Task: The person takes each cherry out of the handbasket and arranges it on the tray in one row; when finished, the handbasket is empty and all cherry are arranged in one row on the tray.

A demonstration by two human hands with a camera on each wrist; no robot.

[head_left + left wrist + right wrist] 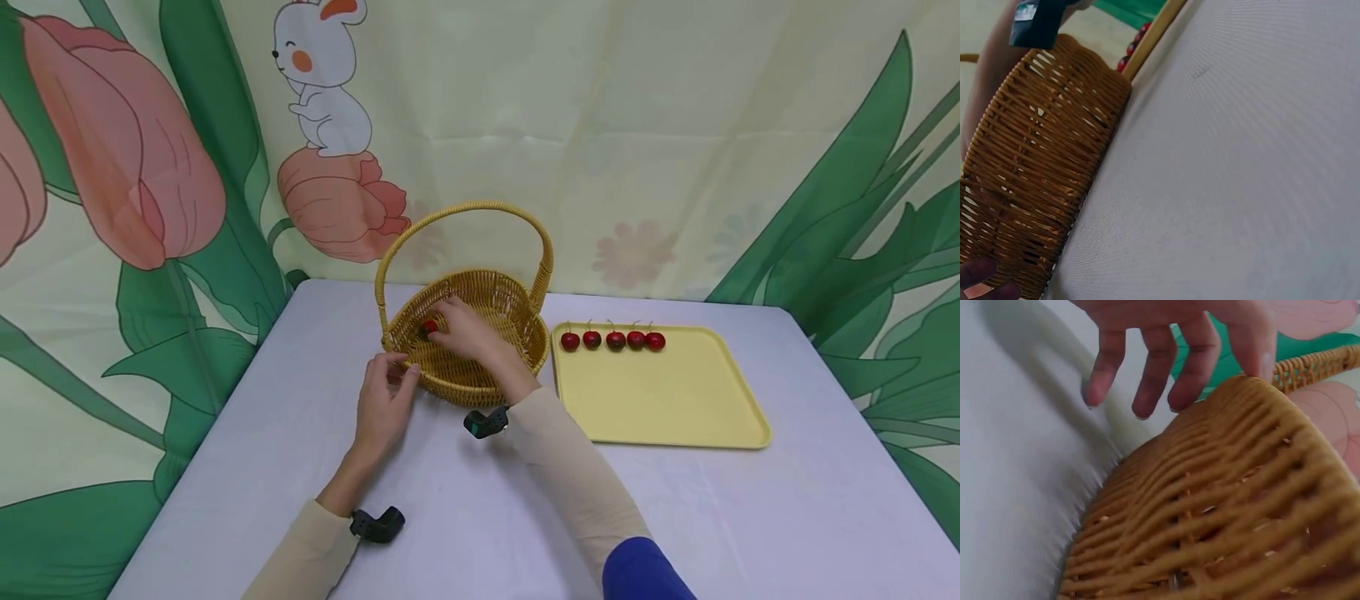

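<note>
A round wicker basket [538,346] with a tall arched handle stands on the table. Inside it, my right hand [468,337] pinches a dark red cherry [428,327] close to the left inner wall. My left hand [386,404] is at the basket's front left rim. In the right wrist view, one digit of that left hand [1179,337] touches the rim, while its other fingers hang loosely beside the wicker. Part of the left fingers [977,272] also shows by the basket's wall [1041,144] in the left wrist view.
Right of the basket lies a yellow tray [660,400]. Several cherries [616,340] with stems sit in a row along its back left edge. A white cloth [450,517] covers the table, and a printed curtain [637,167] hangs behind.
</note>
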